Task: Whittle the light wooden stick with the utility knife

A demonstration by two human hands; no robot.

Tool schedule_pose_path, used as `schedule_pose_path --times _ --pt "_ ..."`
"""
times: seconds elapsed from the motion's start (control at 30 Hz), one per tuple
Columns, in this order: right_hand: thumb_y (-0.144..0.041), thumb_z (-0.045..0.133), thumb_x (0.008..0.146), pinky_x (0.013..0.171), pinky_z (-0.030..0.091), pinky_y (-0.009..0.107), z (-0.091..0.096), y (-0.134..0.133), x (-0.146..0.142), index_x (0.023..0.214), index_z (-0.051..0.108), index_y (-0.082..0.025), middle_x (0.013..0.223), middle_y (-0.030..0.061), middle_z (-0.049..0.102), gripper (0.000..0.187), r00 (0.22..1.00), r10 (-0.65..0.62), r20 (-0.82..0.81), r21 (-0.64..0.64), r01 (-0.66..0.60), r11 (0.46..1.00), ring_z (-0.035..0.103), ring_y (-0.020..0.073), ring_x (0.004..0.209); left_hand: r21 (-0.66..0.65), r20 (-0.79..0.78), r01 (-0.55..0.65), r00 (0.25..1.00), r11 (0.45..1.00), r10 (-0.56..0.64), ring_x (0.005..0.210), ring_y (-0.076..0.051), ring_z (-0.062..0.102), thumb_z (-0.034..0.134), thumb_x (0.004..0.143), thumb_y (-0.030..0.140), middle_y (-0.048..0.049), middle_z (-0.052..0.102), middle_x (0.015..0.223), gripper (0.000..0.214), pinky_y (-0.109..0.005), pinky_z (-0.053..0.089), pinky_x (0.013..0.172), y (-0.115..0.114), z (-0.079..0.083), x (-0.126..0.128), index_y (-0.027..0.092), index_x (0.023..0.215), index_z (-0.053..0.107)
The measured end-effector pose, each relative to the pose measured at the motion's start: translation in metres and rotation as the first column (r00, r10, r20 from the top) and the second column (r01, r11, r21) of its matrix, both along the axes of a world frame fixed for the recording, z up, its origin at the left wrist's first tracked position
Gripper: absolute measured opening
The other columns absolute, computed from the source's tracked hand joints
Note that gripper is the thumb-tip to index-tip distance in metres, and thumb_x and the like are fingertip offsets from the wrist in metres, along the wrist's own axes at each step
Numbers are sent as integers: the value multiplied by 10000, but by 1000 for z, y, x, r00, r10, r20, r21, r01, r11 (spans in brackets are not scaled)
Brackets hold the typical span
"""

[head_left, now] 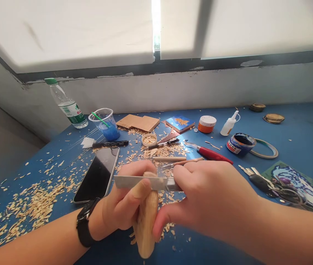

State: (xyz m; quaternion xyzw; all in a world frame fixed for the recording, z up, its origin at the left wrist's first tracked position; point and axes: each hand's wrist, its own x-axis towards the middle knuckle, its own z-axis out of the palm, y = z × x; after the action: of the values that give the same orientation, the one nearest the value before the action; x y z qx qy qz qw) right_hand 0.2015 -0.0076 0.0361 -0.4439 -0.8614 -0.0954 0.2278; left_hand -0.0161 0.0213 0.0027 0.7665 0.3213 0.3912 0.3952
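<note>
My left hand [128, 195] is closed around the upper part of a pale carved piece of wood [145, 228], its thumb pressed against the back of a blade. That blade belongs to a carving knife [134, 182], which lies crosswise over the wood. My right hand [206, 191] grips the knife's handle, hidden inside the fist, while its thumb rests against the wood's right side. Wood shavings [170, 198] lie on the blue table under the hands. Just beyond my fingers are a thin wooden-handled tool [170, 159] and a red-handled hook knife [214, 154].
A phone [98, 173] lies left of my hands, near a shavings heap [40, 202]. Behind stand a bottle [68, 106], a plastic cup [108, 125], wooden boards [138, 122] and an orange jar [206, 124]. To the right are a glue bottle [228, 126], an open tin [240, 144] and keys [263, 184].
</note>
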Motion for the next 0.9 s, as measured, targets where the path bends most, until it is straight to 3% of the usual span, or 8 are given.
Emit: schedule_pose_path --times 0.1,0.2,0.27,0.4,0.57,0.7,0.83,0.9 --pt "-902 617 717 486 183 316 3 -1 1 662 586 -209 541 -11 571 696 1000 17 23 -65 -16 998 570 191 494 -53 21 25 999 998 -24 666 -183 428 445 982 633 -13 488 755 466 -344 371 641 0 2 0 202 839 550" --pt "-623 694 884 476 175 324 13 -6 1 669 600 -219 558 -11 603 468 993 72 93 -209 -52 977 528 167 458 -88 17 73 997 993 -72 687 -190 409 508 879 762 -23 502 821 554 -348 360 649 1 3 -1 208 882 523" --pt "-501 688 913 469 185 323 21 -9 -1 661 610 -220 560 -3 611 385 986 96 137 -286 -54 957 498 156 440 -68 6 92 996 993 -92 713 -199 426 520 864 768 -34 509 868 563 -358 363 664 0 5 -1 208 917 525" --pt "-517 608 969 499 294 292 32 -14 -7 745 689 -230 536 -5 601 373 961 212 179 -415 -122 902 510 146 457 54 -26 121 992 991 -120 727 -212 439 506 855 757 -35 478 863 553 -387 370 687 -5 12 3 207 903 495" --pt "-402 613 982 498 270 290 26 -16 -9 880 741 -261 582 -34 633 216 963 235 130 -401 -166 901 538 134 475 114 -81 115 991 987 -106 737 -223 463 468 865 758 -39 482 875 546 -409 394 700 -8 17 4 214 917 462" --pt "-518 657 942 481 187 318 15 -18 -8 755 716 -271 526 -65 576 315 985 172 32 -335 -152 930 510 122 458 164 -92 126 989 978 -112 790 -247 507 466 886 728 -52 515 918 514 -423 418 734 -7 18 6 221 964 447" --pt "-433 776 857 512 205 312 11 -17 -4 840 766 -476 652 -141 664 48 974 214 -73 -372 -225 900 621 104 571 167 -101 125 989 978 -110 717 -224 463 461 867 722 -36 481 854 519 -409 395 688 -6 17 8 212 957 471" --pt "-392 824 807 529 223 308 9 -16 -2 882 743 -581 733 -186 692 219 965 233 -117 -379 -260 888 666 100 644 159 -102 121 989 980 -106 713 -224 463 469 860 711 -39 488 847 508 -405 391 678 -5 18 9 209 939 482"
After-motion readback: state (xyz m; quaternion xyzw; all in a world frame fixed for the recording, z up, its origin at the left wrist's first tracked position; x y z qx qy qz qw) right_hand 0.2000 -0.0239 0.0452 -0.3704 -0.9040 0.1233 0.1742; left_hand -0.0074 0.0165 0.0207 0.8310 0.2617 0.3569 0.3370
